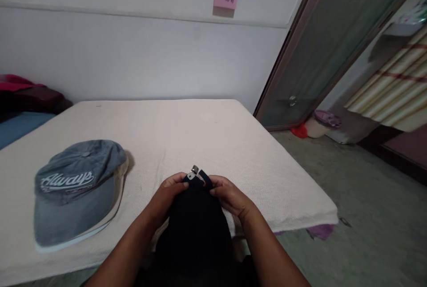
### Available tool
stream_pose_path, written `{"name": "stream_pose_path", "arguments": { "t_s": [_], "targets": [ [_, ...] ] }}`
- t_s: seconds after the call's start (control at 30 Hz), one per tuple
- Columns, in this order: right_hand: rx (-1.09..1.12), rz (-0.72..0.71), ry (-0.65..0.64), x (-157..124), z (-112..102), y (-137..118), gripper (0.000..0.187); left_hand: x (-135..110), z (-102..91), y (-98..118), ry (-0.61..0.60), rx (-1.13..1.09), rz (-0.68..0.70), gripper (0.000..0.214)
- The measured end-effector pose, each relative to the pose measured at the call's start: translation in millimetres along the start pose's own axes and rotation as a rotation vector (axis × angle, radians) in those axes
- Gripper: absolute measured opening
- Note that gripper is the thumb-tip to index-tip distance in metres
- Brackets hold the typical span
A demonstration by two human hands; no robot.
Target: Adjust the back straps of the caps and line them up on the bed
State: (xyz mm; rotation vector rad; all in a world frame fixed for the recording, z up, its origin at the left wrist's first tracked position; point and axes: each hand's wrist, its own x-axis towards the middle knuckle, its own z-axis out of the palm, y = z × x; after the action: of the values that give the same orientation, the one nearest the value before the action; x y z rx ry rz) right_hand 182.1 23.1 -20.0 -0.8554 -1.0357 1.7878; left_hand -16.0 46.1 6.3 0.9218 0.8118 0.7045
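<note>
Left hand (171, 191) and right hand (231, 194) pinch a black cap (196, 224) near its buckle (194, 170).

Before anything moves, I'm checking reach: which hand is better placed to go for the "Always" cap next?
Probably the left hand: the blue-grey "Always" cap lies on that side, with the right hand farther off. Both hands hold the black cap, though, so the left would likely need freeing first.

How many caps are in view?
At least 3: black cap held by left hand and right hand; blue-grey cap at left; paler cap beneath it. More may be hidden.
</note>
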Motion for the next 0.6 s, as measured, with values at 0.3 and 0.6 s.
{"name": "stream_pose_path", "arguments": {
  "t_s": [0.3, 0.6],
  "targets": [
    [0.174, -0.148, 0.301, 18.6, -11.0, 7.2, 0.013, 14.6, 3.0, -7.2, 0.014, 0.204, -0.031, 0.014],
    [-0.13, -0.07, 0.284, 24.1, -0.3, 10.3, 0.033, 20.5, 9.9, -16.9, 0.033, 0.282, 0.015, 0.023]
  ]
}}
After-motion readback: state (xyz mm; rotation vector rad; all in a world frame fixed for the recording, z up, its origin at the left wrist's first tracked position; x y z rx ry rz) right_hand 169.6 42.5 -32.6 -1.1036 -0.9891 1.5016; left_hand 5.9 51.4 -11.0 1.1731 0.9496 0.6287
